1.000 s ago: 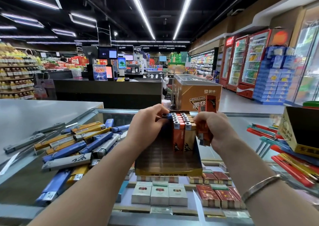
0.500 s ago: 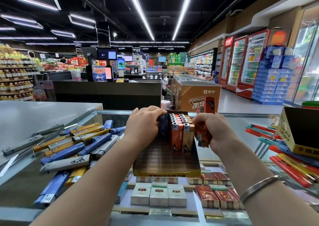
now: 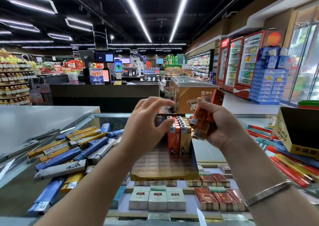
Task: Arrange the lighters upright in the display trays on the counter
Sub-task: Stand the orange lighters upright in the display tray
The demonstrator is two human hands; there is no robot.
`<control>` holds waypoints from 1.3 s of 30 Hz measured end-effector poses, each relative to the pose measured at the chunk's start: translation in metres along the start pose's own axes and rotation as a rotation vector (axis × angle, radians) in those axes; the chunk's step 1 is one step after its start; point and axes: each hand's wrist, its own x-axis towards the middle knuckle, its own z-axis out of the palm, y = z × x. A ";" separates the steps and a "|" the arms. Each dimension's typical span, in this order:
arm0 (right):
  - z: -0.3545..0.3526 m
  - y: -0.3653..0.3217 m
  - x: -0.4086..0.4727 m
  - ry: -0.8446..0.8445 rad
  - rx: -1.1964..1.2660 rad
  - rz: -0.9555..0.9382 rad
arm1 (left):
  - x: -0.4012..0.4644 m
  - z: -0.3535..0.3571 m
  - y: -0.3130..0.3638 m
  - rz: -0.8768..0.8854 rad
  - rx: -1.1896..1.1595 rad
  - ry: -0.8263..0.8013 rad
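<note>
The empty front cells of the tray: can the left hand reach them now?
Probably yes. The left hand hovers over the tray, fingers loose, holding nothing; the standing lighters fill only the back rows.

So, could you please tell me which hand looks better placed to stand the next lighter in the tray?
Probably the left hand: it hovers empty, fingers loosely curled, directly over the upright lighters in the display tray. The right hand grips the bundle of orange lighters.
</note>
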 end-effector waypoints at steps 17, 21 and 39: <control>0.011 0.001 -0.014 -0.276 -0.176 0.038 | 0.000 -0.007 0.028 0.274 -0.015 0.280; 0.005 0.002 -0.009 -0.091 -0.165 -0.062 | 0.002 -0.011 0.021 0.011 -0.234 0.368; -0.005 0.015 0.007 0.124 -0.220 -0.025 | -0.007 0.000 0.005 0.075 0.017 -0.149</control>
